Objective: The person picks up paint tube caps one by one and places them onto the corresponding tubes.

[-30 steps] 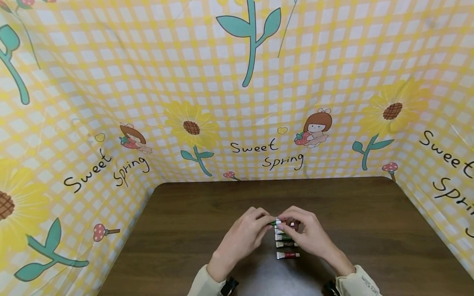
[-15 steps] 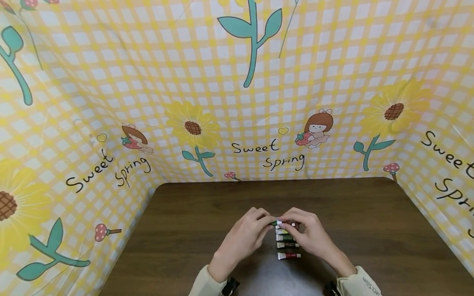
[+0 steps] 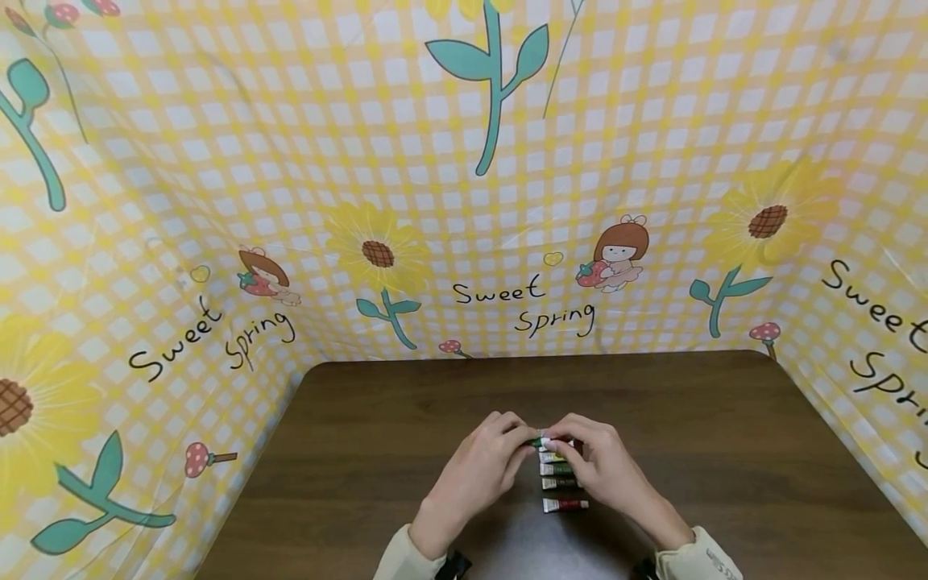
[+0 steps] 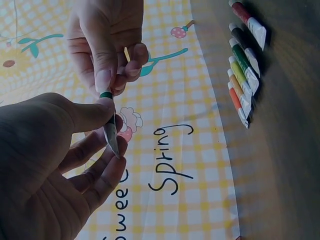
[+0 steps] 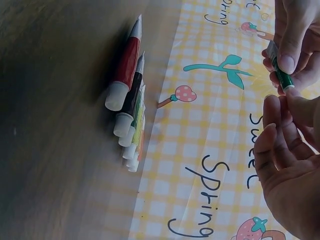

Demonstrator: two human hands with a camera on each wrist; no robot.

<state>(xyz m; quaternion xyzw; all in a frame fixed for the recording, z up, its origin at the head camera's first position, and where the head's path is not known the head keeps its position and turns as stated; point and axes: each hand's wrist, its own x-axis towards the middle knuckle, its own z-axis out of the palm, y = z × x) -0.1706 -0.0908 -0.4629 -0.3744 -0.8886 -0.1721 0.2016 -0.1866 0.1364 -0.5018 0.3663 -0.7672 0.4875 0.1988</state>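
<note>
A small green paint tube [image 4: 111,131] is held above the table between both hands. My left hand [image 3: 474,471] pinches its body between thumb and fingers, with the flat silvery end showing in the left wrist view. At the tube's other end, my right hand [image 3: 612,467] pinches the white cap [image 3: 546,443], which the fingertips mostly cover. Below the hands lies a row of capped paint tubes: red [image 3: 565,506], black [image 3: 558,484], dark green [image 3: 556,469] and yellow [image 4: 239,74], then light orange [image 4: 239,90] and orange-red [image 4: 237,104], which the right hand largely hides in the head view.
The dark brown wooden table [image 3: 348,483] carries the row of tubes, caps to the right. A yellow checked cloth [image 3: 500,242] with printed flowers hangs at the back and both sides of it. Dark straps [image 3: 455,565] sit at the wrists.
Both hands stay together at the green paint tube, with only small shifts of the right fingers round its cap. The head view has moved slightly.
</note>
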